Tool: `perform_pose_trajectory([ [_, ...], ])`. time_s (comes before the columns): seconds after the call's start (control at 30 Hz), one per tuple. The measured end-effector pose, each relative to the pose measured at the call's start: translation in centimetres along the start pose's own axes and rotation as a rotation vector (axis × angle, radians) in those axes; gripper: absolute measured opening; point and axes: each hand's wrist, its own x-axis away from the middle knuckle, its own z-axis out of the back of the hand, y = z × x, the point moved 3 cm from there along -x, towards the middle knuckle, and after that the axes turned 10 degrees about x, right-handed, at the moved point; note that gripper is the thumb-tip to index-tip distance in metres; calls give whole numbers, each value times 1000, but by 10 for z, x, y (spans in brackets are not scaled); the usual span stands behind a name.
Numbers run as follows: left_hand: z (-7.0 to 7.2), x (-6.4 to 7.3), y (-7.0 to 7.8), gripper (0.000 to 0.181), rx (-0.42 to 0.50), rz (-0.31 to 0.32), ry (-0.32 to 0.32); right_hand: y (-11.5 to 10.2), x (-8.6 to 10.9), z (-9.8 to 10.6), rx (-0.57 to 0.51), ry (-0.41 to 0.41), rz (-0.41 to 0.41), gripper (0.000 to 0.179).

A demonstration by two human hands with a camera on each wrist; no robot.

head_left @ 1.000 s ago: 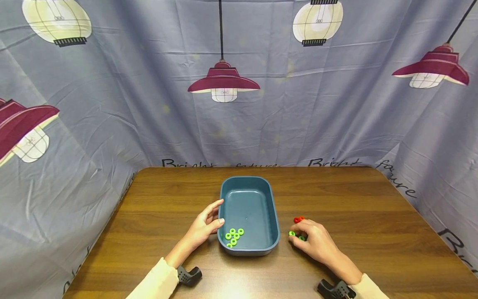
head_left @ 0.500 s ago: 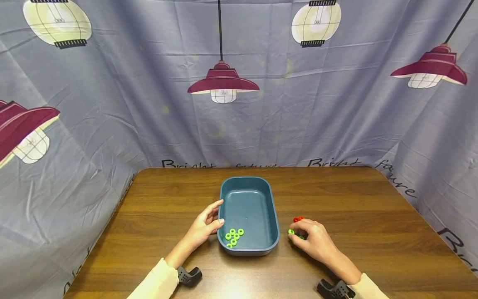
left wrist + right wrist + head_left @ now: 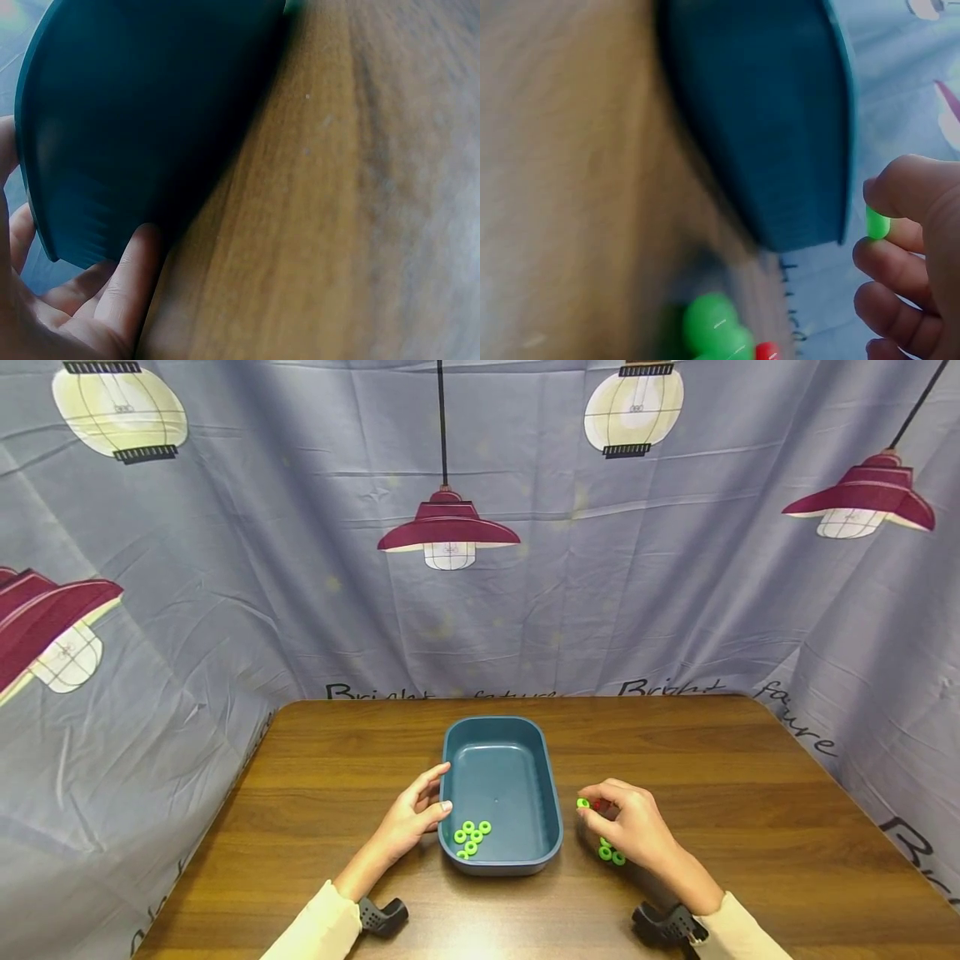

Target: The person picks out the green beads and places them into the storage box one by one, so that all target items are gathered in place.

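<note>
While the left hand holds the blue box and the right hand pinches a green ring right of it, soft, steady moves should work best

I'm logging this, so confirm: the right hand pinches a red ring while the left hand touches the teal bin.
Wrong colour: the right hand pinches a green ring, as the right wrist view shows, while the left hand touches the teal bin.
</note>
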Motion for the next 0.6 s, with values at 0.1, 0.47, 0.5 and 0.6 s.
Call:
perform_pose_trajectory([
  [0.1, 0, 1, 1, 68, 1, -5, 0, -5, -9, -2, -19, 5, 16, 21],
  [0.47, -3, 2, 3, 69, -1, -17, 0, -42, -37, -26, -120, -19, 119, 19],
  [0.5, -3, 2, 3, 69, 0, -18, 0, -47, -40, -28, -119, -30, 123, 18],
  [0.6, -3, 1, 3, 68, -3, -21, -2, -60, -47, -34, -126, -70, 123, 17],
])
